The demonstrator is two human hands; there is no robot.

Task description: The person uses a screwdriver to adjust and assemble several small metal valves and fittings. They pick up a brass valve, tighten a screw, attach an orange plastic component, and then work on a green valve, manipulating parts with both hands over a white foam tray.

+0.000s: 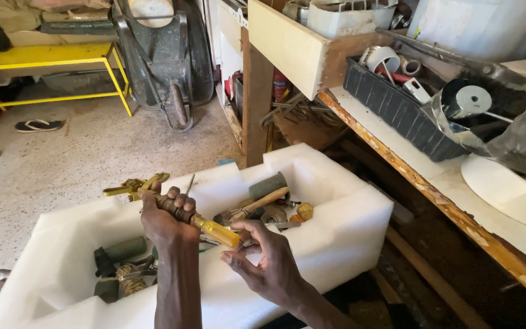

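Note:
My left hand [164,220] is closed around a bundle of tools held over a white foam box [336,225]. The bundle holds a screwdriver with a yellow handle [217,231], a thin metal shaft [190,183] and a yellow metal tool [136,186] that sticks out to the left. My right hand [269,263] sits just right of it, thumb and fingers pinching the end of the yellow handle. Below the hands, the box holds a wooden-handled hammer [264,201], green cylinders [123,248] and a coil of rope [130,284].
A wooden workbench [433,195] runs along the right, carrying a black tray [397,113] of parts and a white disc [506,189]. A wheelbarrow [159,58], a yellow bench [44,58] and a sandal [39,125] stand on the concrete floor behind.

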